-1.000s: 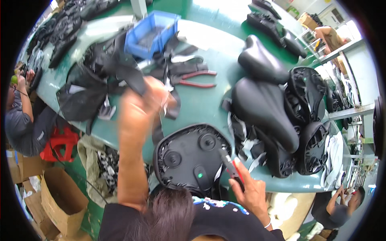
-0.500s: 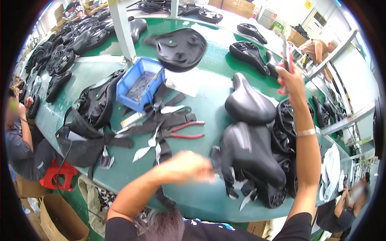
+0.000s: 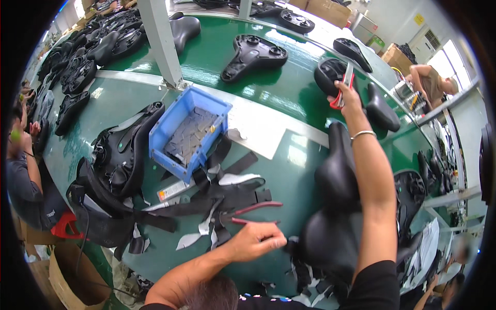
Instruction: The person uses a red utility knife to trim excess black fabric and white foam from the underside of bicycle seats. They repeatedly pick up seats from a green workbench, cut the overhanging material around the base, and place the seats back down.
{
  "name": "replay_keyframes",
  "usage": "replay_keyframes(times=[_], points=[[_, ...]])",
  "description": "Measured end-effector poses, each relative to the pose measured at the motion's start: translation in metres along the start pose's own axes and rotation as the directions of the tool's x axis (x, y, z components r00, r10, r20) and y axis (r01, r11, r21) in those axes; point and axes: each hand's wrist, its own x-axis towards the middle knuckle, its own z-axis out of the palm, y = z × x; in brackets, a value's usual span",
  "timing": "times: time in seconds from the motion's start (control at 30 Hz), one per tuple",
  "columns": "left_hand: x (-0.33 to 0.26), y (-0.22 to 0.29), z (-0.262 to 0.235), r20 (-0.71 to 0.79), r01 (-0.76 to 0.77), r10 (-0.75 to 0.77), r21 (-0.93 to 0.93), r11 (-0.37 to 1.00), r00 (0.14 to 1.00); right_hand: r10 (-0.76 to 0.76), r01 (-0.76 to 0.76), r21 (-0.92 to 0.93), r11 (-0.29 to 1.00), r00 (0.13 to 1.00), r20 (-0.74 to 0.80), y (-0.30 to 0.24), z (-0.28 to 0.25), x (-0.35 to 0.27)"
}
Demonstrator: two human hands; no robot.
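Note:
My right hand (image 3: pixel 352 99) is raised over the green belt at the right, closed around a utility knife (image 3: pixel 345 88) with a red body and a silvery tip pointing away. My left hand (image 3: pixel 258 242) is low over the table, its fingers curled and nothing visible in them. Just beyond it lie red-handled pliers (image 3: pixel 256 206), partly covered by the hand. Under my right forearm are black bike saddles, a smooth one (image 3: pixel 336 175) and another (image 3: pixel 330 237) nearer me. Black strips and pale scraps (image 3: pixel 194 240) lie left of the pliers.
A blue bin (image 3: pixel 155 147) of small grey pieces stands mid-table beside a metal post (image 3: pixel 163 46). An upturned saddle (image 3: pixel 253 57) lies on the belt. Saddles pile up at the far left. People sit at the left edge and lower right; another person (image 3: pixel 429 85) bends at the far right.
The saddle that was a blur in the air beyond the bin now rests upturned on the belt. My left hand, blurred before, is sharper. The view has shifted; my right hand still holds the knife.

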Motion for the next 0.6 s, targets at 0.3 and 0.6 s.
replay_keyframes(times=[0.3,0.6], points=[[-0.012,0.033,-0.02,-0.075,-0.027,-0.079,-0.875,0.483,0.994,0.145,0.124,-0.398,0.909,0.801,0.58,-0.114,-0.099,-0.306],[-0.074,0.049,0.017,-0.35,0.191,-0.283,-0.276,0.942,0.893,-0.13,0.453,-0.515,0.728,0.829,0.544,-0.038,-0.14,-0.467]])
